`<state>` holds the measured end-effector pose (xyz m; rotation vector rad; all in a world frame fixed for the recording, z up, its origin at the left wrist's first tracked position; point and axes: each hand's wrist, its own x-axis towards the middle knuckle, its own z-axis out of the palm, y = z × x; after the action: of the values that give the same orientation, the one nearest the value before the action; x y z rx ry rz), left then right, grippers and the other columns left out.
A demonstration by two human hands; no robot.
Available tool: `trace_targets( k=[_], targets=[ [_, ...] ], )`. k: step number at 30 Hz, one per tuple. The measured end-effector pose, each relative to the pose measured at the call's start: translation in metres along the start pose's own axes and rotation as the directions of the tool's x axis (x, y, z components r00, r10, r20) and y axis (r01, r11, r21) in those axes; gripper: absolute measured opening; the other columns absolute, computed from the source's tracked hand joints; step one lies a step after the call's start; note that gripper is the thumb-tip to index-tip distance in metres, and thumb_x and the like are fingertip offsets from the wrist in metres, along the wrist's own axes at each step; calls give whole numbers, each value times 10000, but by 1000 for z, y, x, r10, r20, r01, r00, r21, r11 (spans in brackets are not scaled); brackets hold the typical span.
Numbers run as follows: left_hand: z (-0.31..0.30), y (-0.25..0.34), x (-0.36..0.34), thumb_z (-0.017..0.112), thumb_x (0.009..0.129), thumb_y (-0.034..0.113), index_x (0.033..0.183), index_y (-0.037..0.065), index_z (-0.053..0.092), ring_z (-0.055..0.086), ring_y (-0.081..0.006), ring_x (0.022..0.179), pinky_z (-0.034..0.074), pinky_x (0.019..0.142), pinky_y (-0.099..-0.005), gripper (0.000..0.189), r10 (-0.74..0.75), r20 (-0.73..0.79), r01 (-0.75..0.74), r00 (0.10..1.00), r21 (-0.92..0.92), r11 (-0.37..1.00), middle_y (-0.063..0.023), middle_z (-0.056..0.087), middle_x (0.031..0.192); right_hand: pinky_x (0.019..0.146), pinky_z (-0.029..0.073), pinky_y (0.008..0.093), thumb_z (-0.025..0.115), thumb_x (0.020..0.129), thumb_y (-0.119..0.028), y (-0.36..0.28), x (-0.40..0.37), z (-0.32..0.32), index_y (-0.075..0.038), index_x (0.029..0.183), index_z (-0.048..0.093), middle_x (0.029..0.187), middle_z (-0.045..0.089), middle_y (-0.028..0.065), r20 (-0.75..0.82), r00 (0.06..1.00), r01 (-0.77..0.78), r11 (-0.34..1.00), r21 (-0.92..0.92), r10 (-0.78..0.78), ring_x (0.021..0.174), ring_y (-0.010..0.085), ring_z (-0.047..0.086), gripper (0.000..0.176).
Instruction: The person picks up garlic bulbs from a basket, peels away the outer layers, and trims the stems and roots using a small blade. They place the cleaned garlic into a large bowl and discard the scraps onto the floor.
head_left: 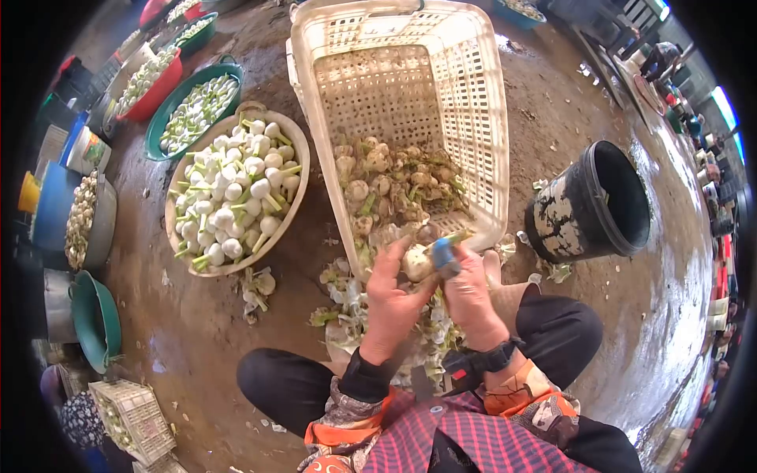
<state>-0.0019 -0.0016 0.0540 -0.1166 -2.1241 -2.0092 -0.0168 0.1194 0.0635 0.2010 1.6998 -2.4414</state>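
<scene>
Between my hands, close to the crate's near edge, is a pale garlic bulb (416, 264) with a greenish stem. My left hand (392, 299) is closed around its left side, thumb and fingers against the bulb. On the other side, my right hand (471, 298) pinches at the stem end, with a blue band or wrap (444, 257) at its fingers; I cannot tell if it also holds a small tool. Just beyond, a tilted white plastic crate (482, 118) contains many unpeeled, soil-stained garlic bulbs (380, 185). Peeled skins (343, 288) litter the floor below my hands.
Left of the crate stands a round basket (297, 189) heaped with clean white garlic. Further left are a green basin (158, 118), a red basin (165, 87) and an unfilled green tub (96, 319). A black bucket (587, 206) leans at right. Another person (664, 59) is far off at upper right.
</scene>
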Motion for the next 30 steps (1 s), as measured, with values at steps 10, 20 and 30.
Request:
trace_targets(
  k=[10,20,30],
  targets=[
    [-29,21,-18,750,731,16,1234,-70,487,591,-134,951,500,822,-257,574,-245,156,284,957,-329,901,-99,616,1076,881,417,228,545,917,-107,-8,-31,2,-39,1328,450,1088,609,40,154,968,230,949,-216,-199,968,87,537,427],
    [-19,15,-26,720,755,17,1244,-57,467,601,-145,942,510,810,-269,555,-252,116,277,961,-401,873,-106,608,1070,983,366,292,476,960,-274,-6,-30,-5,-39,1408,295,1298,499,103,303,940,238,940,-246,-158,1161,154,474,537],
    [-19,15,-27,742,770,113,1123,-40,517,605,-130,901,517,757,-261,446,-234,187,296,954,-469,832,-73,618,1004,976,381,291,545,927,-216,-10,-28,-2,16,1363,352,1239,547,111,256,967,30,997,-77,-9,1114,155,510,531]
  ],
)
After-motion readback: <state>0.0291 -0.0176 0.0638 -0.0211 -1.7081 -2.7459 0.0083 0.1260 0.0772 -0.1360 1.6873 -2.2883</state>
